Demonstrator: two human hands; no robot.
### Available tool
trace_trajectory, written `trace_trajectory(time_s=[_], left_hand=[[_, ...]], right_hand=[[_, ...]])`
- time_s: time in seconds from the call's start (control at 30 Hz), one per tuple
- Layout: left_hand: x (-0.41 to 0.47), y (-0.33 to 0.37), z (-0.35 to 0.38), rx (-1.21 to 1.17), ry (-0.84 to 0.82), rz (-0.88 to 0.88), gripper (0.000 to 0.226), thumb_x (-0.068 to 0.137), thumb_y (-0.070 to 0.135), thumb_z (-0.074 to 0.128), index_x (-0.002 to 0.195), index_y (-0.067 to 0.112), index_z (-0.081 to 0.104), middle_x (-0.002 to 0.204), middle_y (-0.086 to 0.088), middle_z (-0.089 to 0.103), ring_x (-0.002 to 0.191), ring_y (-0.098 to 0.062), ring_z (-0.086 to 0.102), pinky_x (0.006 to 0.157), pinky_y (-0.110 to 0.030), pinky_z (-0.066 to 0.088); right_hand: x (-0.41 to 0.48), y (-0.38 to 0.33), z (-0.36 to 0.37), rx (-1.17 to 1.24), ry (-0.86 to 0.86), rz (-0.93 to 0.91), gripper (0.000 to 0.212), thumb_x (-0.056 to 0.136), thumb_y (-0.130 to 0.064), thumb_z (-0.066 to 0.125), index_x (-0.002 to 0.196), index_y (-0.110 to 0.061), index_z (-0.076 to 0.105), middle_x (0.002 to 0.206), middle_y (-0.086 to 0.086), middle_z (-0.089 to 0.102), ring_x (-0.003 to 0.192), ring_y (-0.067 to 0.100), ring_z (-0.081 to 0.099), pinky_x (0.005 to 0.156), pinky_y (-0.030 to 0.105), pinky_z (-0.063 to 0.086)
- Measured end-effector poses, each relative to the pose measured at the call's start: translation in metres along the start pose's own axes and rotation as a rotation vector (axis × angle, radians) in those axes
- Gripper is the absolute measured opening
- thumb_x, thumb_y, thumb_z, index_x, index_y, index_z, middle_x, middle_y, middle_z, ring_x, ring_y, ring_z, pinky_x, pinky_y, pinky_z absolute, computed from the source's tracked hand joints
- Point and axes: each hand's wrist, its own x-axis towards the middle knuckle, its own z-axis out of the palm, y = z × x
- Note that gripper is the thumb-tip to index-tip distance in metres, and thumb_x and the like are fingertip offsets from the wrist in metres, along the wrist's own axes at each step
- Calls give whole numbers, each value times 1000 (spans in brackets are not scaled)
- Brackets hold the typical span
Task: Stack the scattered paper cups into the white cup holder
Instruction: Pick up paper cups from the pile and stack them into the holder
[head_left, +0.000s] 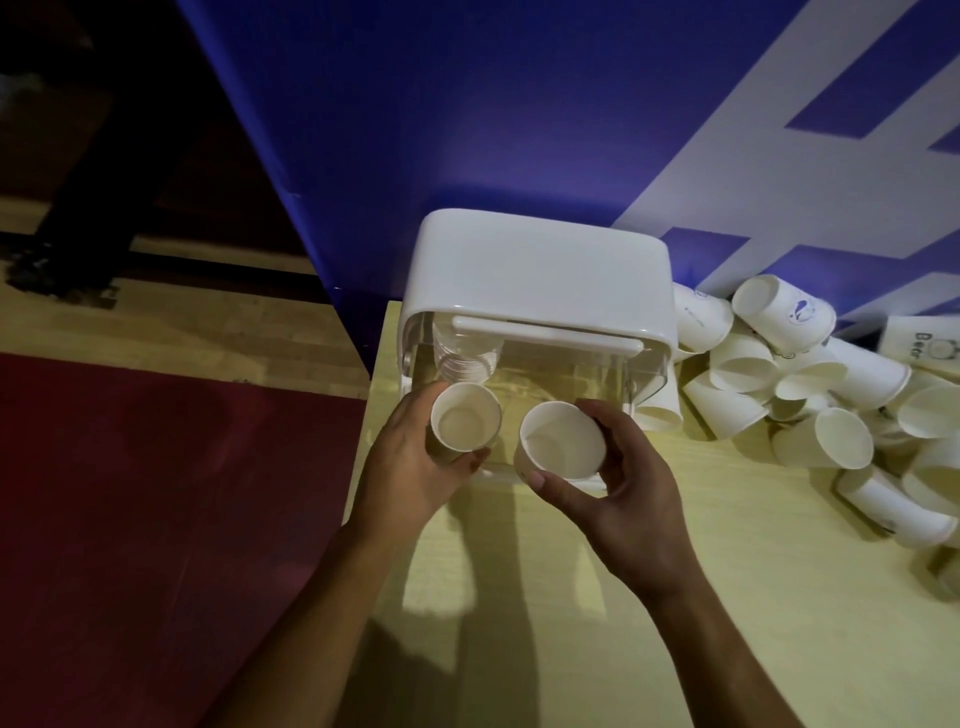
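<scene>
left hand (415, 457) and right hand (618, 483) each gripped an upright, mouth-up paper cup (464, 418) before the white cup holder (540, 275); loose cups (810, 384) lay heaped just right.

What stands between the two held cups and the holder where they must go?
Nothing visible does. The left hand holds one cup and the right hand another cup, both directly in front of the holder, near the cups already stacked inside.

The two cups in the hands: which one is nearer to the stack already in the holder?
The cup in the left hand; it sits just below the stack, while the right hand's cup is further right.
</scene>
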Motion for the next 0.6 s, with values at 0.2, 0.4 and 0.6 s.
trace_trajectory(time_s=[0.2,0.4,0.6], left_hand=[[5,-8,10,235,-88,65,90,72,64,69,147,19,48,139,-3,61,128,-26,58,100,-51,52],[3,-7,6,245,-92,61,86,73,49,82,146,21,47,141,0,59,128,-23,57,101,-47,53],[2,-7,0,180,-104,48,94,74,38,89,153,22,40,147,6,52,129,-13,54,96,-34,54]], right_hand=[[1,7,0,-97,38,-40,75,64,-48,91,132,-30,62,130,-17,66,119,6,62,95,22,53],[6,5,1,-126,47,-40,76,67,-45,93,134,-31,61,127,-19,66,113,-1,61,93,24,54],[14,-8,16,-98,53,-106,71,69,-44,93,131,-40,58,126,-27,63,117,0,61,93,21,53]])
